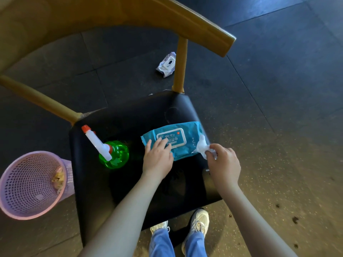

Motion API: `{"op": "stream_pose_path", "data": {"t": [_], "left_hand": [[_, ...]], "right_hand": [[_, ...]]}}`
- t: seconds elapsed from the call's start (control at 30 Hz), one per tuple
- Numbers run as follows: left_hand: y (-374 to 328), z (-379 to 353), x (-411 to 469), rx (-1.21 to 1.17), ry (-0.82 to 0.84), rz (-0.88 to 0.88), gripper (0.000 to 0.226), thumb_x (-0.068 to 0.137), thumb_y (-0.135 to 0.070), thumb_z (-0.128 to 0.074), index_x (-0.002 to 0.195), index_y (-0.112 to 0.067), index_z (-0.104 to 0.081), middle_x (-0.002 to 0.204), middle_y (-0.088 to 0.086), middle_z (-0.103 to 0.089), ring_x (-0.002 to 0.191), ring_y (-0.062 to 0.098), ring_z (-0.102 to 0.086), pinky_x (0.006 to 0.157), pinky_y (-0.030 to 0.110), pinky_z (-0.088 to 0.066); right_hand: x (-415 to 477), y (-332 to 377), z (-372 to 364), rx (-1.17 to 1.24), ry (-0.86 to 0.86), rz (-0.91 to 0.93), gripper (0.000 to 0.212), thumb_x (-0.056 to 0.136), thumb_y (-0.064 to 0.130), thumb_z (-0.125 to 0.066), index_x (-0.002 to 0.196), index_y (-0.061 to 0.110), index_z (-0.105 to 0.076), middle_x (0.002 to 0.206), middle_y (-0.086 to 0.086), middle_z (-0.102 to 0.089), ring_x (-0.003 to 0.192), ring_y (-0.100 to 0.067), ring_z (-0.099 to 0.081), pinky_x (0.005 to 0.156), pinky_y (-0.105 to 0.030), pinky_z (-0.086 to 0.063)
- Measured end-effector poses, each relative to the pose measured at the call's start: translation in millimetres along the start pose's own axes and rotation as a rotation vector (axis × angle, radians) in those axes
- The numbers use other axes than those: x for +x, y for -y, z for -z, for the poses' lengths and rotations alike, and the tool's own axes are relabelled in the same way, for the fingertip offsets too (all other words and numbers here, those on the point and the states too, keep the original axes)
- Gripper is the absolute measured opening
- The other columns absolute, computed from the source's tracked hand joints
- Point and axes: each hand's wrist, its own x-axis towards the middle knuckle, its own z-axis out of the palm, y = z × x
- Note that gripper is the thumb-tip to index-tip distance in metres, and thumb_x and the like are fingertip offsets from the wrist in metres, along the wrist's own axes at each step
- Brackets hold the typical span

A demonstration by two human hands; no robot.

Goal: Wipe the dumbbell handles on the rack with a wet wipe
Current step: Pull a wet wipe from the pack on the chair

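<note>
Right hand [223, 162] round wet wipe [202, 145], beside blue wipes pack [191, 132]

One wide-angle camera, worn on the person's head, looks steeply down from above the near edge of a black chair seat [104, 182]. It faces forward toward the curved wooden backrest [185, 17] beyond the seat's far edge. The view is close: both forearms enter from below, and the wet wipe [202, 147] pinched in the right hand [225, 164] shows its folds. The person's shoes [199, 221] appear under the near edge, and the lens bends the floor [278, 89] seams.
</note>
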Motion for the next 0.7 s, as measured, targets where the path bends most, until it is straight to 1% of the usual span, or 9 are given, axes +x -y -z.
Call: {"op": "stream_pose_path", "data": {"t": [0.03,0.1,0.2,0.27,0.37,0.47,0.57,0.63,0.7], "left_hand": [[-2,3,1,0.016,0.03,0.009,0.047,0.099,-0.032,-0.032,0.143,-0.019,-0.043,0.154,-0.003,-0.03,0.144,0.015,-0.018,0.119,0.042,-0.004],[-6,12,3,0.021,0.105,0.035,0.048,0.1,-0.034,-0.031,0.144,-0.018,-0.04,0.154,-0.003,-0.028,0.144,0.016,-0.019,0.119,0.043,-0.006],[-15,29,-6,-0.014,0.157,0.027,0.044,0.1,-0.033,-0.032,0.14,-0.019,-0.042,0.146,-0.003,-0.039,0.136,0.017,-0.033,0.116,0.042,-0.016],[-29,45,-20,-0.085,0.161,-0.008,0.041,0.1,-0.031,-0.034,0.137,-0.018,-0.045,0.139,-0.001,-0.046,0.129,0.019,-0.041,0.111,0.04,-0.025],[-58,70,-43,-0.226,0.186,-0.057,0.042,0.1,-0.031,-0.038,0.138,-0.016,-0.044,0.14,0.001,-0.046,0.129,0.022,-0.042,0.108,0.04,-0.031],[-97,102,-62,-0.316,0.222,-0.114,0.041,0.1,-0.031,-0.04,0.137,-0.016,-0.046,0.14,0.002,-0.047,0.129,0.021,-0.042,0.109,0.04,-0.032],[-143,135,-80,-0.356,0.26,-0.202,0.036,0.1,-0.029,-0.039,0.131,-0.016,-0.052,0.135,0.001,-0.051,0.124,0.02,-0.046,0.108,0.036,-0.033],[-178,154,-92,-0.34,0.283,-0.277,0.033,0.1,-0.029,-0.039,0.126,-0.017,-0.055,0.129,0.001,-0.054,0.119,0.02,-0.049,0.104,0.034,-0.037],[-215,169,-105,-0.316,0.324,-0.359,0.032,0.101,-0.029,-0.039,0.126,-0.017,-0.055,0.125,0.0,-0.055,0.114,0.018,-0.051,0.101,0.037,-0.041]], "right_hand": [[-3,-2,3,-0.003,-0.012,-0.002,0.02,0.092,0.022,-0.06,0.107,0.016,-0.071,0.094,-0.004,-0.07,0.089,-0.02,-0.055,0.06,-0.027,-0.036],[-11,-4,12,0.003,-0.03,-0.014,0.02,0.092,0.023,-0.06,0.107,0.017,-0.071,0.094,-0.004,-0.071,0.089,-0.02,-0.057,0.06,-0.027,-0.038],[-25,-9,36,0.031,-0.031,-0.063,0.021,0.094,0.025,-0.055,0.109,0.021,-0.07,0.102,0.0,-0.07,0.089,-0.022,-0.062,0.063,-0.029,-0.045],[-38,-14,56,0.064,-0.033,-0.091,0.022,0.095,0.025,-0.054,0.11,0.022,-0.07,0.103,0.0,-0.069,0.088,-0.023,-0.063,0.063,-0.03,-0.046],[-59,-25,90,0.154,-0.08,-0.114,0.02,0.093,0.02,-0.057,0.108,0.019,-0.071,0.101,-0.003,-0.07,0.088,-0.025,-0.064,0.07,-0.036,-0.051],[-82,-40,130,0.277,-0.12,-0.2,0.021,0.091,0.012,-0.056,0.101,0.017,-0.073,0.091,-0.006,-0.068,0.082,-0.022,-0.06,0.069,-0.035,-0.047],[-105,-65,172,0.313,-0.164,-0.267,0.021,0.089,0.009,-0.055,0.093,0.016,-0.074,0.079,-0.005,-0.064,0.074,-0.019,-0.054,0.062,-0.03,-0.035],[-124,-86,201,0.305,-0.229,-0.287,0.021,0.088,0.006,-0.056,0.094,0.012,-0.074,0.078,-0.006,-0.063,0.072,-0.02,-0.054,0.061,-0.028,-0.034],[-145,-108,230,0.29,-0.312,-0.3,0.021,0.088,0.003,-0.057,0.098,0.01,-0.074,0.084,-0.007,-0.066,0.074,-0.021,-0.057,0.063,-0.026,-0.036]]}}
